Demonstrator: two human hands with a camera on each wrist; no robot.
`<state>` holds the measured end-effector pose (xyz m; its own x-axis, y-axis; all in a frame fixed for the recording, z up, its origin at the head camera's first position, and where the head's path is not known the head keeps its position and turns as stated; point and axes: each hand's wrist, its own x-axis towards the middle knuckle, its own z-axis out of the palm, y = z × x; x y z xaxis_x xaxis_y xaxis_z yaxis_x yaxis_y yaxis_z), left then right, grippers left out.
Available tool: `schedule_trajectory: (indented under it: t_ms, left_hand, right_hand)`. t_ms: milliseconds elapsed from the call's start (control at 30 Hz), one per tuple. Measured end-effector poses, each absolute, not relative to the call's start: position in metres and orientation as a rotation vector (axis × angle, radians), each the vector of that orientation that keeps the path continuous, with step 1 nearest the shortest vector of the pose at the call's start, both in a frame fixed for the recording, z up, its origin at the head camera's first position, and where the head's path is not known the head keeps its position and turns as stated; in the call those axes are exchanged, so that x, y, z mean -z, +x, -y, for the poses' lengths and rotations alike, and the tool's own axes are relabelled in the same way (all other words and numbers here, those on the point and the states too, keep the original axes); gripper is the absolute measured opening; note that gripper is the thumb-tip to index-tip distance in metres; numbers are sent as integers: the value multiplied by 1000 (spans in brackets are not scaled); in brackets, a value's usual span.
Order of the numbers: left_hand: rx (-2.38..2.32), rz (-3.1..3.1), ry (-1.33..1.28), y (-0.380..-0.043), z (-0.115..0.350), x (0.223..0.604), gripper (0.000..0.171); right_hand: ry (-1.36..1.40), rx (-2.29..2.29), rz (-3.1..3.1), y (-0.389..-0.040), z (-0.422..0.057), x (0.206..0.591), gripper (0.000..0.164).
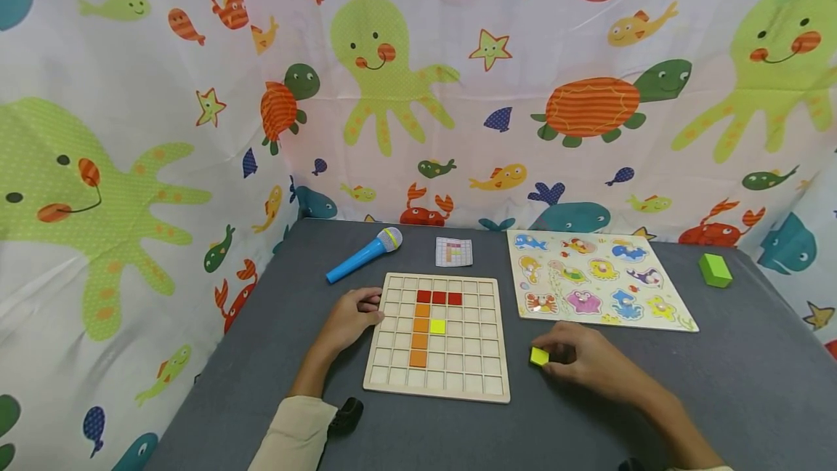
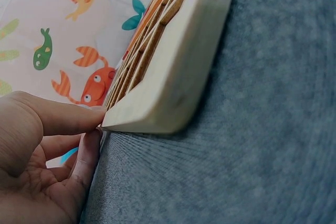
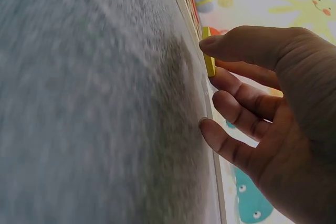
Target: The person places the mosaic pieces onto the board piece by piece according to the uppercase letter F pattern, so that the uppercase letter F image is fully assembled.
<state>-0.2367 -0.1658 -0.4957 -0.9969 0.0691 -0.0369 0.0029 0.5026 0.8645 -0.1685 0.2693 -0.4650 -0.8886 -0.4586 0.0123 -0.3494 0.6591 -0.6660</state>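
A square wooden grid board [image 1: 461, 376] lies on the table, holding three red tiles [image 1: 440, 298] in a row, a column of several orange tiles [image 1: 419, 341] and one yellow tile [image 1: 437, 326]. At its left edge my left hand [image 1: 348, 322] holds the board with thumb and fingertips; the left wrist view shows these tips at the board's pale edge [image 2: 152, 103]. To the right of the board, my right hand [image 1: 588, 362] pinches another yellow tile [image 1: 539, 356] between thumb and finger, low over the table. In the right wrist view this tile [image 3: 209, 66] appears edge-on, with the other fingers loosely bent.
Behind the board lie a blue toy microphone [image 1: 360, 259] and a small printed pattern card [image 1: 454, 252]. A sea-animal knob puzzle [image 1: 604, 278] sits beyond my right hand. A green block [image 1: 715, 270] stands far right. A sea-print cloth [image 1: 405, 180] hangs behind the grey table [image 1: 235, 398].
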Motion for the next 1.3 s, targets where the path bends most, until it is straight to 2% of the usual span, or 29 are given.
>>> schedule_trajectory:
  t_ms: [700, 1300]
  left_hand:
    - [-1551, -2648, 84, -240, 168, 501, 48]
    - [-1553, -2646, 89, -239, 168, 499, 47]
  right_hand:
    - [-799, 982, -2709, -204, -215, 464, 31]
    - [-779, 974, -2678, -226, -165, 462, 28]
